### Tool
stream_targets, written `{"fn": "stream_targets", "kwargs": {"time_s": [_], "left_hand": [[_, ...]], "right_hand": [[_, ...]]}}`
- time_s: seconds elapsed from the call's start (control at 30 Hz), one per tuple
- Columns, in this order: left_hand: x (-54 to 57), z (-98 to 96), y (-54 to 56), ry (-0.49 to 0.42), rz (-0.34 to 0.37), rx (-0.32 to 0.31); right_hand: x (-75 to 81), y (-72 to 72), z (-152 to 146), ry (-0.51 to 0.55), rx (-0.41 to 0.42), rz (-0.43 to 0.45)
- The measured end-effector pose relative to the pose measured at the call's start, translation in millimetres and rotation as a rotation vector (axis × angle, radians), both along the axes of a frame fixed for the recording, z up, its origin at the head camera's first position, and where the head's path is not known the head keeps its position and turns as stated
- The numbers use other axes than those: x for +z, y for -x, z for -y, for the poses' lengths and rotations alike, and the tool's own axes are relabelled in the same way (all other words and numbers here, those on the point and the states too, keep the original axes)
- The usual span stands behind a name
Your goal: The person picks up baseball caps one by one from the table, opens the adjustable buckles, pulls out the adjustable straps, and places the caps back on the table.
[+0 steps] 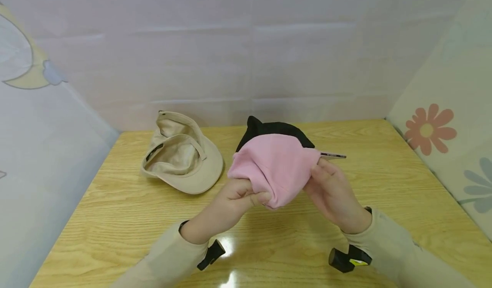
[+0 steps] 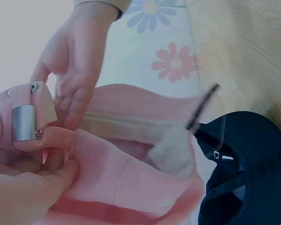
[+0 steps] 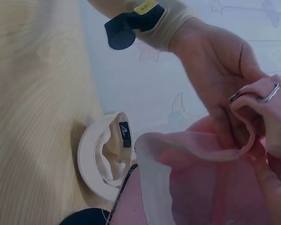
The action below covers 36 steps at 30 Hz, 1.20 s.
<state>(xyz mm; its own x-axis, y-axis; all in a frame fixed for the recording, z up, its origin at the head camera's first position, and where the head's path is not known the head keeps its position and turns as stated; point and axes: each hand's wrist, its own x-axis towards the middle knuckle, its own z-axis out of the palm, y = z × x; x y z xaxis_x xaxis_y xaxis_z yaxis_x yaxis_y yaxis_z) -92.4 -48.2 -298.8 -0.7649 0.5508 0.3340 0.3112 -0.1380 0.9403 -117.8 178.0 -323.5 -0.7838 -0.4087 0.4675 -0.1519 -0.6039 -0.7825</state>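
In the head view a pink cap (image 1: pixel 273 164) is held up over the table. My left hand (image 1: pixel 238 200) grips its lower edge, with the thumb on the folded cloth. On the other side my right hand (image 1: pixel 332 189) pinches the edge between thumb and fingers. A metal buckle (image 2: pixel 24 123) shows on the cap's strap in the left wrist view, close to the left fingers. Behind the pink cap lies a black cap (image 1: pixel 278 129), partly hidden. A beige cap (image 1: pixel 209 164) lies to the left, its inside facing up.
All this is over a wood-grain table (image 1: pixel 134 236). A pale cloth wall (image 1: pixel 250 66) stands along the back edge, with printed side walls at left and right. A thin dark strip with pale marks (image 1: pixel 334 155) juts out beside the right hand.
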Motion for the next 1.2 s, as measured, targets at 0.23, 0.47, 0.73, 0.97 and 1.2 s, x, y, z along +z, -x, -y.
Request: {"fn": "stream_targets", "kwargs": {"time_s": [0.23,0.47,0.73,0.97,1.2], "left_hand": [[-7.0,0.8,-1.7,0.011,0.041,0.068],[-11.0,3.9,-2.2,0.017,0.132,0.103],[-11.9,3.7,-2.3,0.053,0.264,0.203],[-11.1,1.7,-2.2,0.121,0.176,0.477],[-14.5,-11.5,-7.4,0.166,-0.418,0.624]], "right_hand": [[8.1,-1.9,5,0.042,-0.067,0.050],[13.1,-1.6,5,0.083,-0.100,0.057],[17.7,-2.1,5,0.126,-0.117,0.081],[21.8,-4.5,5,0.178,-0.179,0.129],[24.2,-4.8,5,0.203,-0.197,0.109]]}}
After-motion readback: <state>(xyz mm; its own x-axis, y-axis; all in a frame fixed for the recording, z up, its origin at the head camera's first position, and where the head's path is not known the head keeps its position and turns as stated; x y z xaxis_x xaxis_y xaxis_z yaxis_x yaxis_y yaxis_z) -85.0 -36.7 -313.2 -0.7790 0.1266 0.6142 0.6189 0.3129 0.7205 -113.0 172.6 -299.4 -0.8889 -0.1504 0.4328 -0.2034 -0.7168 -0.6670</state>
